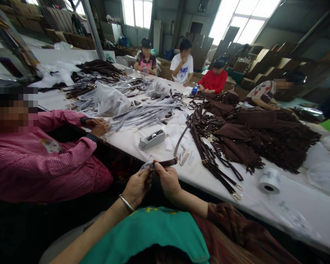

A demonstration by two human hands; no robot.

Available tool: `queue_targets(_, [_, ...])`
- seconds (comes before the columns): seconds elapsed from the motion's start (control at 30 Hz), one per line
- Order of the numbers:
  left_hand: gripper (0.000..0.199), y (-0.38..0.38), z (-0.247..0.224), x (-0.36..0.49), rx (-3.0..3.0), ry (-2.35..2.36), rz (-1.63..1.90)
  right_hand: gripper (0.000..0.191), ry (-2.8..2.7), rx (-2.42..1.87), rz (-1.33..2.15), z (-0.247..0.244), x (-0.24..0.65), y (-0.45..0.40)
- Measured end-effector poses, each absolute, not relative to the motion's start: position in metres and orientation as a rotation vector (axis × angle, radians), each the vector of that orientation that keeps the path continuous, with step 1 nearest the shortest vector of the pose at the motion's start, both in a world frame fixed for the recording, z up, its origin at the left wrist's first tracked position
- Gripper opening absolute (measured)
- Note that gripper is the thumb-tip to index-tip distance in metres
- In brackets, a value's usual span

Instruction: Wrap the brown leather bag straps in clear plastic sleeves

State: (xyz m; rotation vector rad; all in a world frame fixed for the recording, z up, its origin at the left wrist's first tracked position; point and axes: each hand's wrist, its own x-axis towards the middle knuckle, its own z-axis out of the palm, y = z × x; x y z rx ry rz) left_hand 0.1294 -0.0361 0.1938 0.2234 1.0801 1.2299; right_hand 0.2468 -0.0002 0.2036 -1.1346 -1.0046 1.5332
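In front of my body, at the table's near edge, both hands hold one dark brown strap (167,162) with a metal buckle at its far end. My left hand (139,185) pinches a clear plastic sleeve (147,166) that covers the strap's near end. My right hand (167,179) grips the bare brown part just beside it, thumb on top. From the buckle the strap runs on over the table toward a heap of brown straps (203,143) with metal clips. A grey tape dispenser (152,139) stands beyond my hands.
Plastic-wrapped straps (145,113) and plastic bags (110,101) cover the white table (126,148) ahead. Brown fringed fabric pieces (277,135) pile up at right, near a roll of film (269,180). A co-worker in pink (63,154) sits close at left; several others sit across.
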Motion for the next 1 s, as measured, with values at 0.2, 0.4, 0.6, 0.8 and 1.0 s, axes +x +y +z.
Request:
queue_targets(0.2, [0.029, -0.038, 0.204, 0.126, 0.686, 1.551, 1.368, 0.035, -1.139, -1.091, 1.490, 0.205, 0.253, -0.003])
queue_targets(0.4, [0.026, -0.041, 0.217, 0.126, 0.786, 1.397, 1.361, 0.023, -1.460, -0.991, 1.213, 0.203, 0.264, -0.006])
queue_targets(0.6, [0.021, -0.041, 0.221, 0.126, 0.895, 1.499, 1.264, 0.027, -1.758, -0.839, 0.919, 0.193, 0.276, 0.001])
queue_targets(0.8, [0.023, -0.041, 0.226, 0.127, 1.238, 1.709, 1.095, 0.038, -1.980, -0.656, 0.606, 0.188, 0.285, 0.005])
queue_targets(1.0, [0.024, -0.040, 0.229, 0.127, 1.324, 1.749, 1.021, 0.037, -1.987, -0.658, 0.565, 0.189, 0.286, 0.005])
